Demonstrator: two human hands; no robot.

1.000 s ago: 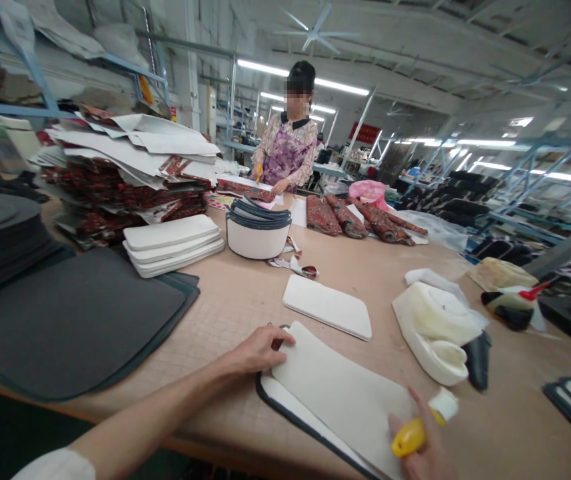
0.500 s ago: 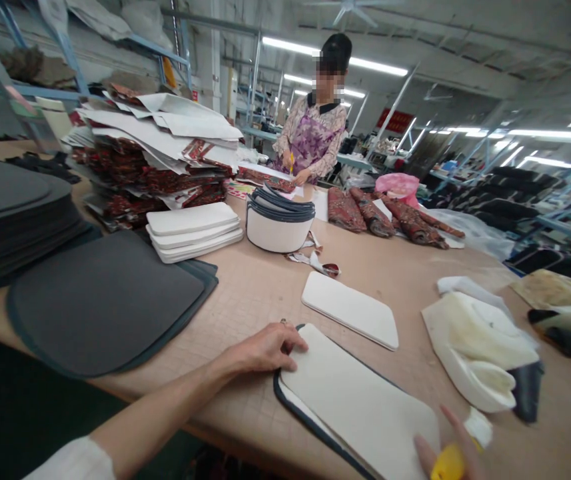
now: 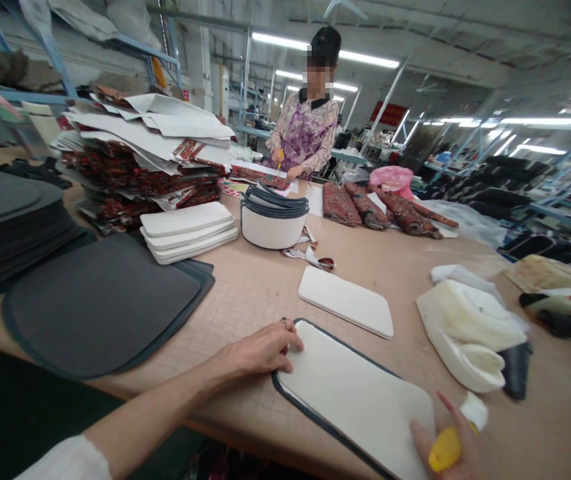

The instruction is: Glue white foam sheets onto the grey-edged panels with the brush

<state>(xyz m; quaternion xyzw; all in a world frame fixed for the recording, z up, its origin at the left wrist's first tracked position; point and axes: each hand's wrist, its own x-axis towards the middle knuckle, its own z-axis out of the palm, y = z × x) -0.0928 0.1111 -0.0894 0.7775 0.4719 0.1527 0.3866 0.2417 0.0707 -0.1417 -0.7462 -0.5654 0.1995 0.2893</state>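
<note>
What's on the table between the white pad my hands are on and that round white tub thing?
In the head view, a smaller white pad lies between the big white pad and the round tub, with fabric scraps nearer the tub.

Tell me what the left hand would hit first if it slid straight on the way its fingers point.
The left hand already touches the white panel; farther on, probably the right hand, though depth is unclear.

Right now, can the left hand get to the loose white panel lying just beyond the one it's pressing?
Probably yes: the left hand rests near the white panel, with only bare table between them.
</note>
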